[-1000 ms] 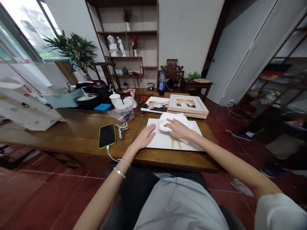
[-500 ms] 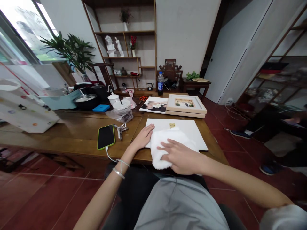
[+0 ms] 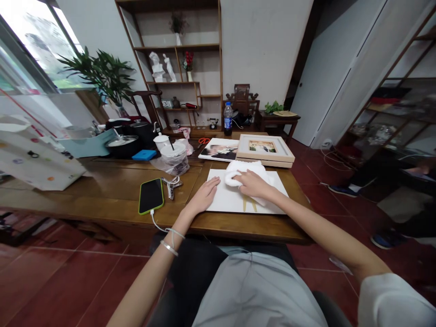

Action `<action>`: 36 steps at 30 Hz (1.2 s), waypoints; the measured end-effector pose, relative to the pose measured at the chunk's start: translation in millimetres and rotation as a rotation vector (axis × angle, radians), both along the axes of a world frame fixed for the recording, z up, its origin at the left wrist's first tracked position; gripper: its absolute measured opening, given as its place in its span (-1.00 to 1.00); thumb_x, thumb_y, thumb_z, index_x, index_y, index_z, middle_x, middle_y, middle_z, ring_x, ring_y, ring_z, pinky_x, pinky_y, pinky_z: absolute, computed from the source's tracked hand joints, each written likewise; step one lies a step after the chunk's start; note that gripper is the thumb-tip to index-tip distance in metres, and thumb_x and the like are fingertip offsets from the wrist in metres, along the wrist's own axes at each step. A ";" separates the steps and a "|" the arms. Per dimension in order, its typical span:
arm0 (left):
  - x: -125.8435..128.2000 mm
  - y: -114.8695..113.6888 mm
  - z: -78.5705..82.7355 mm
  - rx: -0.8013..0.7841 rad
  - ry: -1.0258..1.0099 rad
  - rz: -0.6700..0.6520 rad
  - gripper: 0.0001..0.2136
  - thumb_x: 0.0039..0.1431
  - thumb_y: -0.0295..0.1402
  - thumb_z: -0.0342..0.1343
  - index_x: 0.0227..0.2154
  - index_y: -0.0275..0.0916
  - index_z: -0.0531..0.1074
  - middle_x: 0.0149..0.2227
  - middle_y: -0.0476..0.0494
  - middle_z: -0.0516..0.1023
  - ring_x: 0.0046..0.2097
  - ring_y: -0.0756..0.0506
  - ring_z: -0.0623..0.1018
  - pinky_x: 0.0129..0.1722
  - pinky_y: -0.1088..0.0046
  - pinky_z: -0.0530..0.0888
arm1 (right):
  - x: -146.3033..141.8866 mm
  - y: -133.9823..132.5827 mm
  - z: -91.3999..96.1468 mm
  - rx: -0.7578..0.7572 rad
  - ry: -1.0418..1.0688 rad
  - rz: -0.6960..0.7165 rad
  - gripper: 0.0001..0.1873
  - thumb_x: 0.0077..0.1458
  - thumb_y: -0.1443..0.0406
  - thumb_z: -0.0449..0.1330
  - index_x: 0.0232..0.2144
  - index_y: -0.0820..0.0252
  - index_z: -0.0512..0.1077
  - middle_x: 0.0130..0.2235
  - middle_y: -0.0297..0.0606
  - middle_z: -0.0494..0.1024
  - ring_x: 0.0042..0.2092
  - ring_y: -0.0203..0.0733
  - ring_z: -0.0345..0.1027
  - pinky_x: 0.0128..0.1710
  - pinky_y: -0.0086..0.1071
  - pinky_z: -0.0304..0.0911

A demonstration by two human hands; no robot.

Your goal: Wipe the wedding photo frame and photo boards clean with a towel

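Observation:
A white board with thin gold marks lies flat on the wooden table in front of me. My right hand presses a folded white cloth onto the far part of the board, fingers curled over the cloth. My left hand lies flat and open on the board's left edge. Beyond the board sit a wooden picture frame and a printed photo.
A green-cased phone on a cable and a metal clip lie left of the board. Further left are lidded cups in a plastic bag, pots, a blue box. A water bottle, scissors, shelves and a plant stand behind. Another person's legs are at right.
My right hand pulled the cloth toward me to the board's near edge, then pushed it back to the far part. My left hand stayed on the board's left edge.

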State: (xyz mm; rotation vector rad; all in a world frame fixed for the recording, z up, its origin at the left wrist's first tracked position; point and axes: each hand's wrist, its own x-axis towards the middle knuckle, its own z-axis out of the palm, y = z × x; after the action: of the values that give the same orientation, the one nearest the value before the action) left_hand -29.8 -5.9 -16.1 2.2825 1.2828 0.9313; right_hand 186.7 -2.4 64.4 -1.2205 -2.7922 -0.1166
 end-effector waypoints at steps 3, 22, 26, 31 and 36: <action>2.3 -4.1 6.7 0.025 -0.032 0.021 -0.55 0.27 -0.20 -0.27 0.09 -0.32 0.26 0.21 -0.24 0.20 0.25 -0.09 0.15 0.24 0.23 0.06 | -19.4 -10.8 -11.3 0.037 0.010 -0.025 -0.60 -0.06 0.45 -0.01 -0.13 0.36 0.41 0.00 0.11 0.38 0.11 0.13 0.09 0.06 -0.03 -0.07; 2.7 -7.9 10.8 0.025 0.010 0.008 -0.61 0.20 -0.20 -0.09 0.00 -0.29 0.37 0.13 -0.24 0.32 0.20 -0.15 0.25 0.21 0.17 0.13 | 32.8 -49.1 40.7 -0.156 0.057 0.205 -0.72 -0.15 0.48 -0.05 -0.41 0.21 0.41 -0.41 -0.24 0.49 -0.38 -0.19 0.29 -0.34 -0.37 0.10; 1.5 -6.8 9.7 0.022 0.013 0.004 -0.62 0.19 -0.22 -0.09 0.00 -0.27 0.38 0.13 -0.22 0.32 0.20 -0.14 0.26 0.21 0.19 0.14 | 28.9 3.0 30.0 -0.104 0.163 0.089 -0.73 -0.11 0.46 -0.07 -0.42 0.25 0.40 -0.36 -0.19 0.50 -0.35 -0.14 0.30 -0.32 -0.36 0.10; 1.2 -5.6 9.1 0.039 0.015 0.010 -0.63 0.18 -0.25 -0.08 -0.01 -0.27 0.38 0.13 -0.22 0.33 0.18 -0.15 0.29 0.20 0.19 0.16 | -19.2 41.4 19.8 -0.128 0.167 0.148 -0.70 -0.09 0.47 -0.07 -0.38 0.26 0.43 -0.29 -0.19 0.53 -0.28 -0.14 0.32 -0.28 -0.39 0.11; 0.5 -5.6 10.4 0.063 0.013 -0.008 -0.65 0.18 -0.26 -0.08 -0.03 -0.24 0.39 0.07 -0.19 0.40 0.13 -0.16 0.35 0.16 0.18 0.23 | -61.2 49.4 20.6 -0.164 0.142 0.217 -0.72 -0.04 0.45 -0.02 -0.34 0.25 0.45 -0.22 -0.25 0.54 -0.23 -0.20 0.33 -0.25 -0.46 0.10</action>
State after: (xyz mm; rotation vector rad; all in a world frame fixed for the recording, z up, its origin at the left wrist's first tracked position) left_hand -29.3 -11.5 -5.7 2.3437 1.2656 0.9681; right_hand 125.5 46.9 85.0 -0.9050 -2.8293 0.2103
